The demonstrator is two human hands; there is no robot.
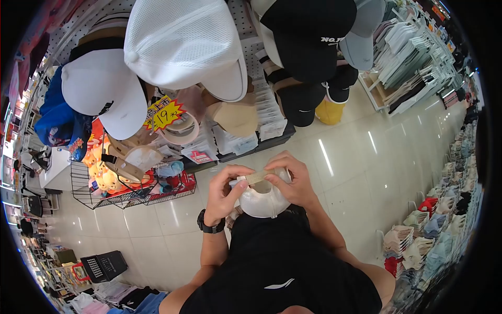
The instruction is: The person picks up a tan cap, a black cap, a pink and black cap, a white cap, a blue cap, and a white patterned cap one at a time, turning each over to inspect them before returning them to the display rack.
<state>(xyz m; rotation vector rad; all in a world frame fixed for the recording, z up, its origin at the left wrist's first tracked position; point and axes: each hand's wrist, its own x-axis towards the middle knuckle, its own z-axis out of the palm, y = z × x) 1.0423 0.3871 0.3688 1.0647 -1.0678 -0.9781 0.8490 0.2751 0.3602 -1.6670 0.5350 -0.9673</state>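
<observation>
White cap [264, 205] held up in front of the black shirt [282, 261], between the two hands, crown turned toward the chest, back strap [257, 177] on the side away from the body. Strap seen roughly crosswise, its long axis running from left hand to right, the right-hand end slightly farther from the body; the cap's opening lies just on the body side of it.

Left hand [226, 189], black watch [210, 223] at the wrist: grip narrow, thumb and fingers closed about the left end of the strap. Right hand [293, 180]: grip narrow too, thumb and fingers closed on the strap's other end and the cap's edge beside it. Neither hand is judged clearly nearer; the strap is reached from both ends, its middle spanned between the thumbs. Fastening detail too small to be made out; brim not clearly seen.

Beyond the hands, display caps noted on the rack: a large white mesh cap [180, 44] and a black cap [311, 42], with a yellow price sign [165, 115] among them, all apart from the held cap
</observation>
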